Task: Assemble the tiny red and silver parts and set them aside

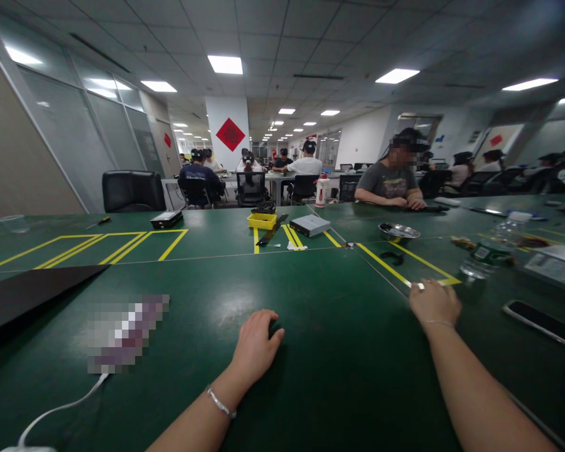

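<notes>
My left hand (257, 346) rests on the green table top (193, 351), its thumb apart from the loosely bent fingers. Nothing shows in it. My right hand (435, 306) is by the near corner of a yellow tape outline (426, 265), its fingers curled down. A small white patch (418, 286) shows at its fingertips; what it is I cannot make out. A clear plastic bottle (494, 248) stands just beyond the right hand, and a phone (546, 326) lies to its right.
A cabled device (129, 336), blurred out, lies left. Farther back are a hard drive (166, 219), a yellow tray (262, 221), a grey box-shaped drive (310, 225), a metal bowl (398, 231), a black curved piece (392, 258) and a white-red bottle (321, 191). A person (393, 176) sits opposite.
</notes>
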Tool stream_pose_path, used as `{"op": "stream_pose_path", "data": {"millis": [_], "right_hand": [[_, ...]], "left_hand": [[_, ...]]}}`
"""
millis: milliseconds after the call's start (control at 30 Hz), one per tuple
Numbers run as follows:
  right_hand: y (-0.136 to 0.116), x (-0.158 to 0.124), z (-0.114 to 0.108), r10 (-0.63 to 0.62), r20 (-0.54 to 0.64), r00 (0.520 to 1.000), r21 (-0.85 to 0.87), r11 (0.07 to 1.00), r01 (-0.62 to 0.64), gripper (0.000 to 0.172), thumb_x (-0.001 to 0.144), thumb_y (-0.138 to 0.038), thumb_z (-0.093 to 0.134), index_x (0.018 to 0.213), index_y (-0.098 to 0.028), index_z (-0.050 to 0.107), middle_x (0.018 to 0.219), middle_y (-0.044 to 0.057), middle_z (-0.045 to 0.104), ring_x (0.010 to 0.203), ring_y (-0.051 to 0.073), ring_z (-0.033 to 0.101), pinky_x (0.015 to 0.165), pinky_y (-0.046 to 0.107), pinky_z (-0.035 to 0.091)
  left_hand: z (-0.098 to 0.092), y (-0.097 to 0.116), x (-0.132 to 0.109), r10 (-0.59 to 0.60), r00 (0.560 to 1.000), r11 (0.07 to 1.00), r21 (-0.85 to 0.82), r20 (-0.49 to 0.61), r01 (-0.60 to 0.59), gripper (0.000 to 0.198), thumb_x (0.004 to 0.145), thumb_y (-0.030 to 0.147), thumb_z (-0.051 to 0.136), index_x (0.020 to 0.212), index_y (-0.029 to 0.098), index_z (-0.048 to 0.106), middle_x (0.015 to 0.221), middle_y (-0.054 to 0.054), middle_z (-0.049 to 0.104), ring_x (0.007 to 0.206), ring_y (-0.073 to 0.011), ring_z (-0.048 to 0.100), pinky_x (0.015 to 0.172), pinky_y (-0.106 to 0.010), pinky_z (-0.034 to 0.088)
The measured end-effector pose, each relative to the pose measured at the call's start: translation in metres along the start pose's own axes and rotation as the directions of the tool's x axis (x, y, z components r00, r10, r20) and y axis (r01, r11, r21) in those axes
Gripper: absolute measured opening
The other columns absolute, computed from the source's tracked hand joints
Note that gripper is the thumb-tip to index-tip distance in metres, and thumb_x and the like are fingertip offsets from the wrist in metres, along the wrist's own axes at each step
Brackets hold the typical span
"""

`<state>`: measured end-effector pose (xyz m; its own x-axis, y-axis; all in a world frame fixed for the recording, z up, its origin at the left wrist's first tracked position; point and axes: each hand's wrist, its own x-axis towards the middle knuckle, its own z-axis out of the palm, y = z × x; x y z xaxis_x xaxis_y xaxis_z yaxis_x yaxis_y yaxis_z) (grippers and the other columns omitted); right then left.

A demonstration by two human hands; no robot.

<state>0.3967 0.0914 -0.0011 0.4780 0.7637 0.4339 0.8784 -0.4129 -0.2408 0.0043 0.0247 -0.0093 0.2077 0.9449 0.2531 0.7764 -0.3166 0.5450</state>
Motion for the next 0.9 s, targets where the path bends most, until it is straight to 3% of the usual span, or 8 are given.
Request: {"op": "stream_pose_path", "data": {"millis": [133,267,400,567,667,767,833,900], "right_hand": [[-0.074,-0.027,-0.011,-0.39,0.022,0.921,0.054,0.92,0.388,0.04,0.076,-0.029,0.028,0.105,-0.013,0.049,0.114,0.009,0.046,0.112,0.023,0.029,0.091,0.04,0.022],[-0.146,-0.084,-0.019,-0.722,0.251,0.645,0.28,0.692,0.666,0.045,0.076,-0.042,0.03,0.116,-0.024,0.037,0.128,0.002,0.029,0.119,0.023,0.015,0.093,0.044,0.017],[-0.174,-0.133,-0.021,-0.851,0.353,0.388,0.438,0.517,0.736,0.05,0.075,-0.047,0.028,0.122,-0.03,0.024,0.133,0.0,0.018,0.121,0.023,0.007,0.093,0.048,0.01],[-0.175,-0.14,-0.021,-0.878,0.367,0.309,0.488,0.464,0.74,0.047,0.077,-0.046,0.025,0.121,-0.032,0.025,0.13,0.0,0.025,0.119,0.021,0.016,0.093,0.044,0.013],[-0.167,-0.119,-0.02,-0.854,0.339,0.396,0.407,0.512,0.756,0.046,0.076,-0.045,0.029,0.119,-0.03,0.029,0.126,0.002,0.033,0.117,0.02,0.021,0.093,0.042,0.014],[-0.142,-0.084,-0.018,-0.69,0.305,0.656,0.171,0.717,0.675,0.043,0.076,-0.036,0.031,0.116,-0.023,0.036,0.119,0.007,0.04,0.112,0.022,0.028,0.091,0.042,0.019],[-0.112,-0.057,-0.016,-0.456,0.275,0.847,-0.037,0.875,0.483,0.04,0.075,-0.029,0.031,0.113,-0.018,0.04,0.113,0.012,0.043,0.108,0.026,0.033,0.086,0.046,0.022],[-0.076,-0.033,-0.013,-0.161,0.268,0.95,-0.216,0.951,0.222,0.041,0.074,-0.03,0.032,0.111,-0.015,0.04,0.111,0.018,0.043,0.105,0.034,0.033,0.078,0.054,0.025]], "left_hand": [[0.002,0.0,0.0,0.004,0.999,1.0,0.023,0.038,-0.005,0.031,0.072,0.031,0.043,0.102,0.021,0.047,0.111,-0.004,0.049,0.106,-0.0186,0.039,0.089,-0.034,0.028],[0.003,0.0,-0.001,0.017,0.997,0.997,0.076,0.077,-0.023,0.038,0.072,0.031,0.043,0.109,0.022,0.043,0.12,-0.004,0.042,0.113,-0.0204,0.032,0.093,-0.037,0.023],[0.005,0.001,-0.001,0.039,0.996,0.991,0.124,0.084,-0.05,0.041,0.073,0.031,0.041,0.113,0.022,0.039,0.123,-0.004,0.039,0.116,-0.0212,0.028,0.094,-0.04,0.02],[0.004,0.003,-0.003,0.043,0.994,0.988,0.141,0.098,-0.057,0.04,0.072,0.032,0.042,0.111,0.023,0.041,0.122,-0.003,0.04,0.115,-0.0207,0.029,0.095,-0.04,0.019],[0.002,0.004,-0.004,0.03,0.993,0.989,0.138,0.113,-0.045,0.039,0.071,0.031,0.042,0.11,0.024,0.042,0.123,-0.002,0.039,0.116,-0.0201,0.028,0.096,-0.04,0.018],[0.0,0.004,-0.003,0.016,0.991,0.991,0.129,0.13,-0.033,0.039,0.071,0.031,0.042,0.11,0.025,0.043,0.124,-0.002,0.038,0.117,-0.0201,0.026,0.096,-0.041,0.016],[-0.001,0.004,-0.003,0.018,0.99,0.992,0.124,0.137,-0.035,0.038,0.071,0.031,0.042,0.109,0.025,0.043,0.124,-0.001,0.037,0.117,-0.0202,0.025,0.096,-0.041,0.016],[-0.001,0.004,-0.003,0.02,0.99,0.992,0.119,0.14,-0.037,0.037,0.071,0.031,0.042,0.108,0.025,0.044,0.124,-0.001,0.038,0.117,-0.0201,0.025,0.096,-0.041,0.016]]}}
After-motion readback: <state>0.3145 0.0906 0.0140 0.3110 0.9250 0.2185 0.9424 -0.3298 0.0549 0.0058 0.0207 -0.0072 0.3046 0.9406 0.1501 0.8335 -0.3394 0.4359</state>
